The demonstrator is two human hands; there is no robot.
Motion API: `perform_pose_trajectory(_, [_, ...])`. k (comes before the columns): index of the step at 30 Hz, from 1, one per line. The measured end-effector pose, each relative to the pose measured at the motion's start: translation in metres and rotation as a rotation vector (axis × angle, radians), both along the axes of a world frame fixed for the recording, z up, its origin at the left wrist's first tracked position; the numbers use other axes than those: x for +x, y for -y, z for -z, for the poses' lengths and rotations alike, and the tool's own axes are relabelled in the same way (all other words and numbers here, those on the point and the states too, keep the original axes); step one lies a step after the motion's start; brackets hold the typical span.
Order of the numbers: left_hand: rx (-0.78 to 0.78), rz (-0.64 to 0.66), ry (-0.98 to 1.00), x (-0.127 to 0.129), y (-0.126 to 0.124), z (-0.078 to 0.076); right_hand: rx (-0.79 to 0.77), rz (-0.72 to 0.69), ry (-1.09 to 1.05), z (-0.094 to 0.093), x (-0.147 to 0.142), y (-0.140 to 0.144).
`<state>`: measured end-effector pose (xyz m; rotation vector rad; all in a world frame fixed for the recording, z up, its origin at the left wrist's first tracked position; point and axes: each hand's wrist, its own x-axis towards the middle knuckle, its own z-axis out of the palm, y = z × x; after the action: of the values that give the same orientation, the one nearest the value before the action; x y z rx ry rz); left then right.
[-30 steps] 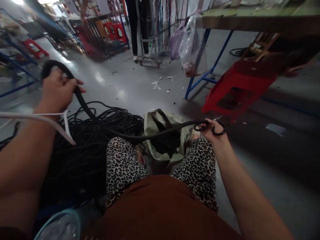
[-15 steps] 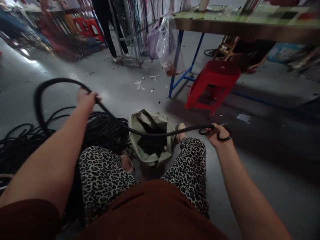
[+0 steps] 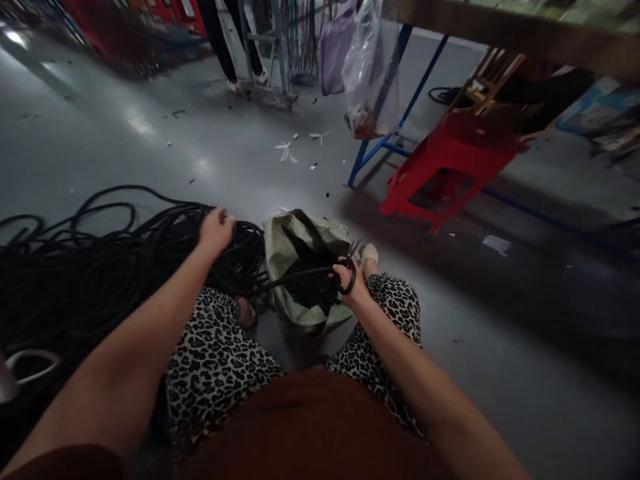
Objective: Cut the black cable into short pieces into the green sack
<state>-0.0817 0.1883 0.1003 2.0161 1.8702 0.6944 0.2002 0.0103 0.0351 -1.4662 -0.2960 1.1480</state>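
Between the knees, at six o'clock from the red plastic stool [image 3: 453, 163], sits an open green sack [image 3: 290, 243] already part-filled with short black cut pieces. Right hand [image 3: 347, 277] over its mouth at three o'clock, fingers through the loops of black-handled scissors [image 3: 350, 267], blades seemingly on a black cord [image 3: 287, 280] stretched leftward. Left hand [image 3: 216, 230] at nine o'clock of the sack, clenched on that cord where it meets the big tangled cord heap [image 3: 90, 267]. Judging by the heap's bulk against the sack's fill, much cutting left, only a modest share done.
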Motion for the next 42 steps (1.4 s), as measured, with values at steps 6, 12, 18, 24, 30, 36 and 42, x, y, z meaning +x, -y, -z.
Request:
perform_pose_trajectory(6, [-0.394, 0.586, 0.223, 0.077, 0.097, 0.046, -0.081, -0.149, 0.125, 0.005, -0.017, -0.001])
perform_pose_trajectory(12, [-0.37, 0.738, 0.05, 0.078, 0.119, 0.07, -0.084, -0.234, 0.198, 0.008, -0.027, 0.008])
perform_pose_trajectory(18, [-0.351, 0.666, -0.014, 0.067, 0.114, 0.094, -0.229, -0.287, 0.194, 0.024, -0.027, 0.059])
perform_pose_trajectory(24, [-0.344, 0.601, -0.003, 0.081, 0.126, 0.104, -0.255, -0.317, 0.23, 0.039, -0.032, 0.102])
perform_pose_trajectory(30, [-0.418, 0.606, -0.021, 0.083, 0.139, 0.108, -0.27, -0.41, 0.22, 0.057, -0.037, 0.107])
perform_pose_trajectory(36, [-0.446, 0.675, -0.003, 0.08, 0.144, 0.109, -0.231, -0.492, 0.208, 0.06, -0.042, 0.104])
perform_pose_trajectory(42, [-0.536, 0.665, -0.092, 0.083, 0.145, 0.089, -0.163, -0.513, 0.176, 0.055, -0.043, 0.105])
